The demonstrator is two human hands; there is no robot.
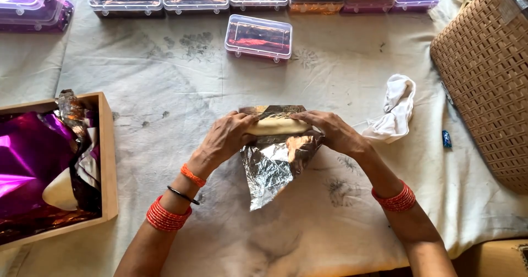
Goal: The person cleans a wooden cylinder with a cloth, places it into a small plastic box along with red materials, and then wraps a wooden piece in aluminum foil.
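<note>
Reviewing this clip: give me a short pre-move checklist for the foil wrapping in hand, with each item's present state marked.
1. Left hand on the pale bar: ok, fingers rest on its left end.
2. Right hand on the bar: ok, fingers press its right end.
3. Foil sheet under the bar: ok, it lies beneath, with a loose flap toward the person.
4. Far edge of foil folded over the bar: cannot tell, only a gold strip shows behind it.
5. White rag apart from the foil: ok, it lies right of the right hand.
6. Wooden tray apart from the hands: ok, it sits at the cloth's left edge.
</note>
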